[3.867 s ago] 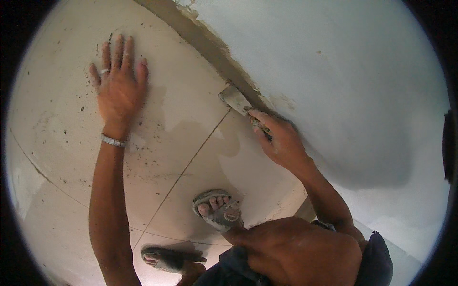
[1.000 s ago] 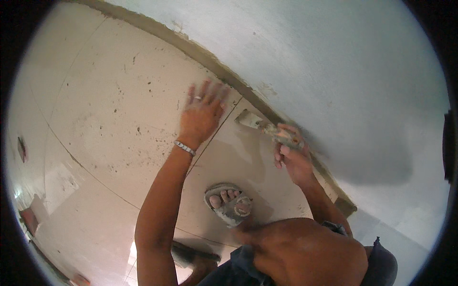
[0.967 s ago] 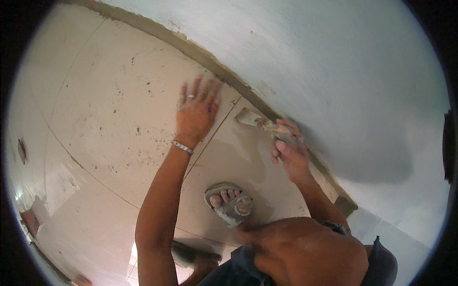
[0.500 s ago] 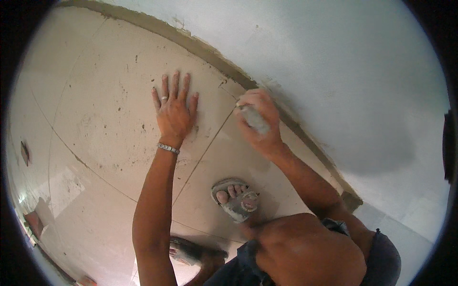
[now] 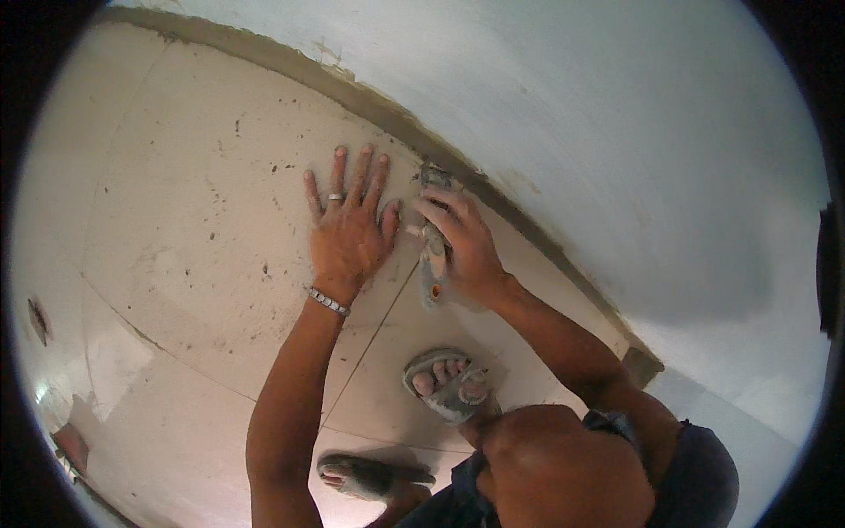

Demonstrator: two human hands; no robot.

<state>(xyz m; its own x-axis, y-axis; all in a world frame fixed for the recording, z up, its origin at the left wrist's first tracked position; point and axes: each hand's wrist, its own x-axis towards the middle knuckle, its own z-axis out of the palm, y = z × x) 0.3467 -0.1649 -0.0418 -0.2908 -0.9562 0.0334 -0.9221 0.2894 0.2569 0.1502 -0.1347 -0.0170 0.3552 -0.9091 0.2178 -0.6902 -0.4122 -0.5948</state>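
My left hand (image 5: 350,233) lies flat on the beige tiled floor (image 5: 202,194), fingers spread, with a ring and a metal bracelet showing. Just to its right my right hand (image 5: 466,238) is closed around the dusty handle (image 5: 432,282) of a scraper. The tool's grey, mortar-caked blade (image 5: 436,175) points up beside the olive-grey mortar strip (image 5: 488,194) along the foot of the wall. My fingers hide part of the handle.
A pale wall (image 5: 660,158) rises along the upper right. My sandalled feet (image 5: 444,383) rest on the tiles below my hands, near my bent knee. A small dark flat piece (image 5: 37,319) and a reddish piece (image 5: 72,444) lie at the far left.
My left hand has come rightward from the upper left over these seconds. My right hand has moved up and left lately, and the scraper's blade has turned from pointing left to pointing up.
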